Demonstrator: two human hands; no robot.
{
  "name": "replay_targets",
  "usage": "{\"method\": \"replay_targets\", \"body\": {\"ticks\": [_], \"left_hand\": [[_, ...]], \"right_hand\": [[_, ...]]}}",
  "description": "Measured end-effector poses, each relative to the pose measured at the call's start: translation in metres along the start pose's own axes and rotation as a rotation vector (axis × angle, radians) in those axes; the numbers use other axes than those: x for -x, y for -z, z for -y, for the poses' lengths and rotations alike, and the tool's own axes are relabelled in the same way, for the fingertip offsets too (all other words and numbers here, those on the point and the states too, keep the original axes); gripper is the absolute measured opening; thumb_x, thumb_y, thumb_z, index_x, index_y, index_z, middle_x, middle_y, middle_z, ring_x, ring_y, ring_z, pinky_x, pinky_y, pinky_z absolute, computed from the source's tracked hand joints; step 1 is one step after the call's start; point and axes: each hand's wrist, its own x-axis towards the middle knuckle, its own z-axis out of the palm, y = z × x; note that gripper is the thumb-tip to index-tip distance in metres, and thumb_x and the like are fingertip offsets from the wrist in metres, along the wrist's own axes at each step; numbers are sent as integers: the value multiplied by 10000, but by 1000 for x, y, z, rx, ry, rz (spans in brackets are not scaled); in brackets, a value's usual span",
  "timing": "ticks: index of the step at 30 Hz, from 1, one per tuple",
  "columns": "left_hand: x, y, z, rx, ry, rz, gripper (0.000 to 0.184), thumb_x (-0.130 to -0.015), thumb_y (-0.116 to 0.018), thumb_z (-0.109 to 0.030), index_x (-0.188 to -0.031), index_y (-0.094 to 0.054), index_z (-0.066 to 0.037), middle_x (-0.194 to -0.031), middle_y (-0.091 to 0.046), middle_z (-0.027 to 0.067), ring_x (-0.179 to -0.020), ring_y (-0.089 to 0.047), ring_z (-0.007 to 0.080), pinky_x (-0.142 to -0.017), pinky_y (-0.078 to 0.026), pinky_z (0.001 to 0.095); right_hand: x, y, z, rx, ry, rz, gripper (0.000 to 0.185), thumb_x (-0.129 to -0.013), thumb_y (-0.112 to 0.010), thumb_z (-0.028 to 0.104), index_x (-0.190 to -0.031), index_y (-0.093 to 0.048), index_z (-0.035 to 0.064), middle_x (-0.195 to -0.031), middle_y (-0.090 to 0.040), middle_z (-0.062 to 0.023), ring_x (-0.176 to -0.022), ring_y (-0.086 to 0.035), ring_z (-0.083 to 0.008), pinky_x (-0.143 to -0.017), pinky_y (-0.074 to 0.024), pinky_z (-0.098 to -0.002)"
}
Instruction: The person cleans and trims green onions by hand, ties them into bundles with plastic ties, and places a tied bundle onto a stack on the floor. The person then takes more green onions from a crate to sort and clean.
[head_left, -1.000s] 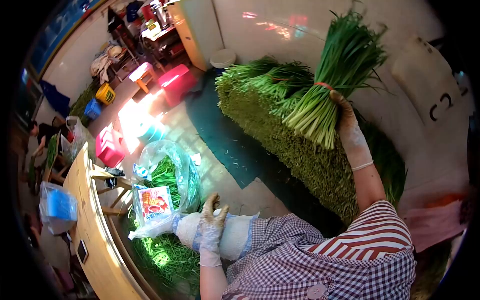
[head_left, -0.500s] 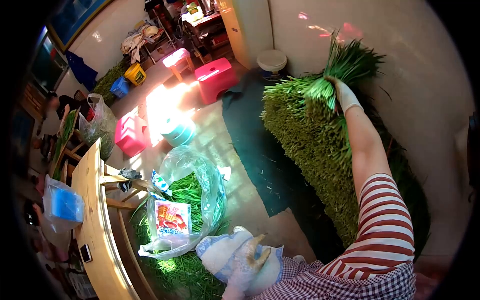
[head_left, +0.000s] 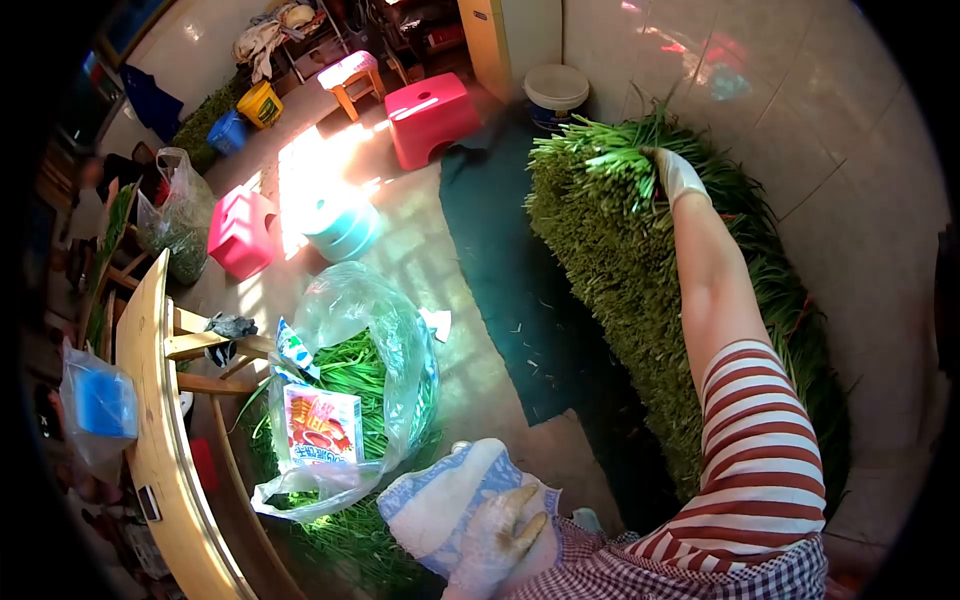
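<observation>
My right grip (head_left: 681, 175), its closure hidden from me, lies on a garlic-chive bundle (head_left: 622, 166) at the far upper edge of the stack (head_left: 630, 290), my left hand's (head_left: 495, 532) fingers apart, and uneven stalks beneath could, I judge, make the bundle slide.

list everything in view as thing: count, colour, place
greens pile: 1, green, along right wall
mat: 1, dark, left of greens pile
tub: 1, white, beyond greens pile
cabinet: 1, tan, back wall
stools: 3, red, pink, wood-legged, beyond bag
round item: 1, teal, in sunlight
buckets: 2, blue and yellow, far left
bag: 1, clear, on floor
loose greens: many, green, near bag
packet: 1, red-white, at bag
table: 1, tan, left
phone: 1, dark, table edge
rest: uncounted, dim, far left
left grip: 1, pale glove, over lap
right grip: 1, pale glove, on greens pile
</observation>
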Motion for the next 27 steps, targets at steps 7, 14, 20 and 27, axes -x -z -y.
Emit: {"method": "replay_targets", "body": {"ticks": [7,14,20,27], "left_hand": [[3,3,3,23,-4,-31,400,-776,-728,-156,-1140,-596,-54,-1023,-656,147,-917,-621,321,-805,-483,376],[-1,12,-4,9,35,20,389,-784,-738,-173,-1137,-620,-61,-1029,-661,139,-928,-633,294,-827,-497,357],[0,9,3,26,44,3,383,-783,-738,-181,-1130,-619,-70,-1024,-661,131,-922,-638,294,-837,-492,350],[0,17,-3,13,26,6,365,-801,-721,-199,-1132,-620,-82,-1027,-661,126,-946,-634,288,-848,-489,354]], "right_hand": [[41,33,-21,-1661,-817,-491,692,-866,-600,501,-1388,-412,87,-1445,-395,-155,-1206,-527,-308,-985,-449,-430],[-4,78,-14,-1643,-452,-753,833,-823,-499,692,-1459,-317,186,-1524,-288,-12,-1363,-327,-289,-1100,-243,-559],[-35,59,-10,-1684,-163,-558,854,-822,-555,646,-1456,-324,123,-1465,-386,-121,-1347,-365,-306,-1091,-316,-382],[-65,48,-10,-1936,-252,-824,799,-832,-560,648,-1330,-498,26,-1296,-569,-143,-1206,-519,-265,-1027,-364,-348]]}}
